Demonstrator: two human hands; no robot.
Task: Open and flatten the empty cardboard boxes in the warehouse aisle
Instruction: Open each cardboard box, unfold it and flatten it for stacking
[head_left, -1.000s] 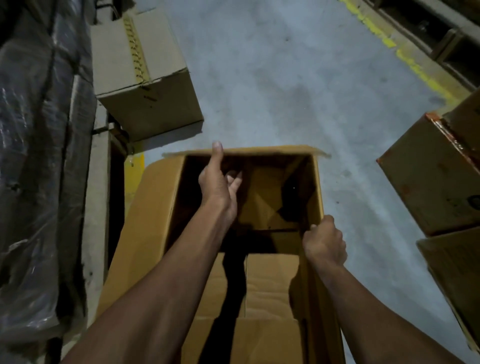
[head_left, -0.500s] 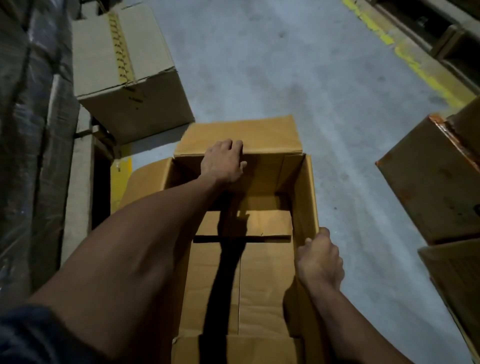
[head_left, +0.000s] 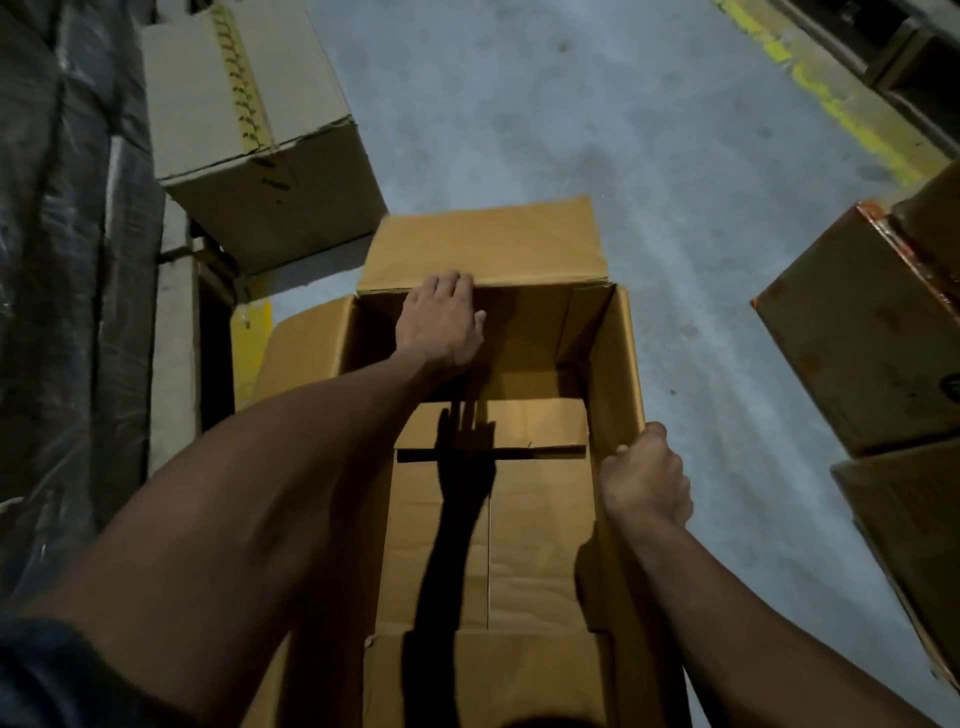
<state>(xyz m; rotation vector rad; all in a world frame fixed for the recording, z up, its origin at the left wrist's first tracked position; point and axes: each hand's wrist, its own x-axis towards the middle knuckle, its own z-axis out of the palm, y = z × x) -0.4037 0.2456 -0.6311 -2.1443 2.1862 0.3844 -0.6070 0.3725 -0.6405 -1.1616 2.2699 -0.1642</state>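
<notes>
Head: closed boxes (head_left: 260, 130) flanking carton (head_left: 615, 364)

Left hand (head_left: 441, 322) presses the open box's (head_left: 618, 364) far flap (head_left: 483, 249); right hand (head_left: 647, 478) grips its wall.

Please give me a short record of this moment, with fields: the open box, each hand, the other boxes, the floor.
open box: brown open box, top flaps folded outward, nothing seen inside
left hand: left hand on the far rim, fingers over the far flap
right hand: right hand grips the right wall's edge
other boxes: closed box at far left; stacked boxes at right
floor: grey floor, yellow line
</notes>
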